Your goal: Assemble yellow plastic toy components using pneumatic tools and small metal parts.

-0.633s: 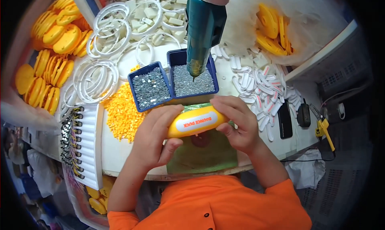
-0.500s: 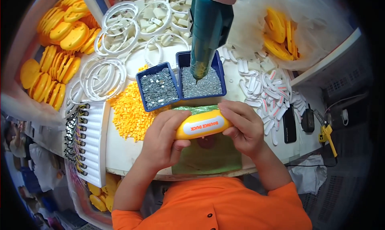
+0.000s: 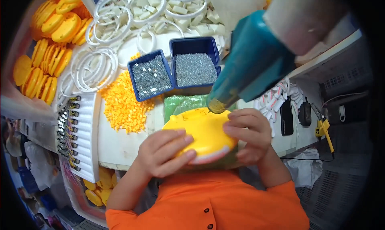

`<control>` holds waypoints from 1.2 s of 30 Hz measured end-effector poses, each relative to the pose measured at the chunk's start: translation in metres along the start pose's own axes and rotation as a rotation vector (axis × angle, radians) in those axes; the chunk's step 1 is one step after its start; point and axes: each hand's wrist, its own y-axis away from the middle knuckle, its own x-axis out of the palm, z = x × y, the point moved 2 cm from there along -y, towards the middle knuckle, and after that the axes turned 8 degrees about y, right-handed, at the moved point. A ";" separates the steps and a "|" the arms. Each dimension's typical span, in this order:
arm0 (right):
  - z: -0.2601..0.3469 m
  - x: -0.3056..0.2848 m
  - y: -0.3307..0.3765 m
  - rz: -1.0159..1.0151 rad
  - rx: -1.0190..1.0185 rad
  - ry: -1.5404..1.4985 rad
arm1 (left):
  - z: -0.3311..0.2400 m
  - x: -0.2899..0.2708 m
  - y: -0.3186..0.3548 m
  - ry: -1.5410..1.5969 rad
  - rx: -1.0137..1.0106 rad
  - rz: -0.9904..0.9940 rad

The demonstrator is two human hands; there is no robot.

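A smooth, rounded yellow plastic shell [image 3: 204,136] is held just above the near edge of the white counter [image 3: 116,150], in front of the person's orange buttoned shirt [image 3: 184,194], with a white and pinkish strip [image 3: 212,154] along its near side. The left hand [image 3: 166,152] is clamped on the shell's left side, fingers lying over its upper face; the right hand [image 3: 250,136] is clamped on the right side, fingers bent over the edge. A teal power screwdriver [image 3: 254,57] slants down from the upper right, its nose at the far rim of the shell; whether the bit touches the plastic I cannot tell. A shiny green wrapped pad [image 3: 178,105] shows beneath and behind the shell. Beyond it two dark blue rectangular plastic bins stand side by side: the left bin [image 3: 155,96] holds small grey metal pieces [image 3: 151,75], the right bin [image 3: 194,47] finer silvery ones [image 3: 195,69]. To their left spreads a heap of tiny yellow plastic pieces [image 3: 124,105], near thin white plastic rings [image 3: 94,69] and stacked yellow discs [image 3: 44,67]. A ribbed white tray [image 3: 86,136] with dark wired parts [image 3: 74,130] lies at the left, while small white oblong pieces [image 3: 272,99] and a flat black phone [image 3: 286,116] lie on the right.
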 end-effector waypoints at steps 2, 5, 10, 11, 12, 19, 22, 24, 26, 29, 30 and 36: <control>-0.004 -0.008 0.009 0.024 0.094 0.011 | -0.020 0.010 0.012 0.055 0.012 0.050; -0.017 -0.003 0.011 0.131 0.243 -0.032 | -0.046 0.019 0.033 0.067 -0.012 0.155; -0.016 0.031 0.018 0.484 0.279 -0.062 | -0.058 0.030 0.052 0.045 -0.058 0.225; -0.013 0.035 0.019 0.525 0.245 -0.032 | -0.059 0.030 0.053 0.049 -0.057 0.235; -0.012 0.030 0.017 0.550 0.223 -0.024 | -0.059 0.029 0.053 0.054 -0.056 0.246; -0.017 0.036 0.012 0.547 0.280 0.044 | -0.060 0.030 0.057 0.047 -0.054 0.242; -0.019 0.039 0.011 0.585 0.304 0.063 | -0.059 0.030 0.057 0.069 -0.071 0.246; -0.013 0.038 0.002 0.518 0.244 0.017 | -0.059 0.030 0.057 0.055 -0.065 0.251; -0.007 0.049 0.003 0.566 0.243 -0.002 | -0.058 0.031 0.057 0.066 -0.065 0.243; -0.009 0.048 0.003 0.609 0.233 0.012 | -0.057 0.030 0.057 0.067 -0.070 0.237; -0.013 0.046 0.003 0.603 0.234 0.049 | -0.056 0.030 0.058 0.066 -0.069 0.240; -0.026 0.044 0.010 0.505 0.329 0.012 | -0.057 0.031 0.057 0.080 -0.072 0.209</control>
